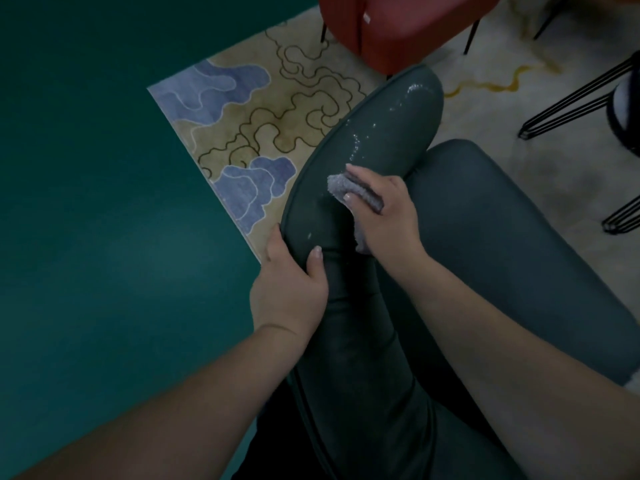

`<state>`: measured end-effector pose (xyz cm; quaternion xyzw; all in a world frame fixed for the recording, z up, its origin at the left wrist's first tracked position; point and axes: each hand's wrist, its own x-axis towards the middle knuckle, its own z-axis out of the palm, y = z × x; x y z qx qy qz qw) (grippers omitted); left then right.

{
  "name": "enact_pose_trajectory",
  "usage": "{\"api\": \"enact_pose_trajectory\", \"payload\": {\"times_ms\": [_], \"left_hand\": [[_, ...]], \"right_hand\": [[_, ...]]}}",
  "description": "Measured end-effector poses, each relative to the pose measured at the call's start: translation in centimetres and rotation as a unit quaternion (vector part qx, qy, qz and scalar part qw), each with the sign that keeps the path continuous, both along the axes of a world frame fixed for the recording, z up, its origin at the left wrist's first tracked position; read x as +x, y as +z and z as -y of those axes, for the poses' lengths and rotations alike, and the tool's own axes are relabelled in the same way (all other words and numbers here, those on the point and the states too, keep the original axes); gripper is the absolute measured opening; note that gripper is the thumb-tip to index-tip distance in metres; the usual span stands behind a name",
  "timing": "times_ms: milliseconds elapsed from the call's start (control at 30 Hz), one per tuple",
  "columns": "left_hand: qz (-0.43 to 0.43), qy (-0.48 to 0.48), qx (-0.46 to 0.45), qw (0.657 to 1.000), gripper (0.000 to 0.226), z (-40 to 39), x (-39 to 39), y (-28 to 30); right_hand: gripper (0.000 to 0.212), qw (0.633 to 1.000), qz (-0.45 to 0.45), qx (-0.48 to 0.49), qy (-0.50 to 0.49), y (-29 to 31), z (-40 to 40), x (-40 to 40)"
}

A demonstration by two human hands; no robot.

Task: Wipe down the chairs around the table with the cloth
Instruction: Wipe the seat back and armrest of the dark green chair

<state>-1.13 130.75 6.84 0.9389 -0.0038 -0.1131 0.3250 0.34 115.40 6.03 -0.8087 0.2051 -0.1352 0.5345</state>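
A dark green padded chair (491, 216) fills the middle and right of the head view, its curved backrest (388, 129) running from the lower centre up to the top. Wet droplets glisten along the backrest's upper part. My right hand (388, 216) grips a folded grey cloth (341, 188) and presses it against the backrest's inner face. My left hand (289, 289) grips the backrest's outer rim, thumb on the inner face and fingers wrapped round the back.
A red chair (391, 26) with thin black legs stands just beyond the backrest's far end. Black wire table legs (571, 102) rise at the right. A patterned beige and blue rug (263, 109) lies under the chairs; teal floor (90, 202) spreads to the left.
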Motion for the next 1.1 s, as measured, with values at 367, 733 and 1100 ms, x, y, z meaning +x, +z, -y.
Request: {"api": "enact_pose_trajectory", "payload": {"times_ms": [367, 733, 1100], "left_hand": [[0.020, -0.027, -0.002, 0.999, 0.065, -0.5, -0.1, -0.5], [0.030, -0.023, -0.019, 0.999, 0.068, -0.5, -0.3, -0.3], [0.041, -0.018, -0.011, 0.999, 0.068, -0.5, -0.4, -0.4]], "right_hand": [[0.038, 0.995, 0.051, -0.060, 0.059, -0.3, 0.0, -1.4], [0.019, 0.969, 0.067, -0.182, 0.152, 0.3, 0.7, -2.7], [0.027, 0.991, 0.078, -0.069, 0.084, -1.7, -0.5, -5.9]]}}
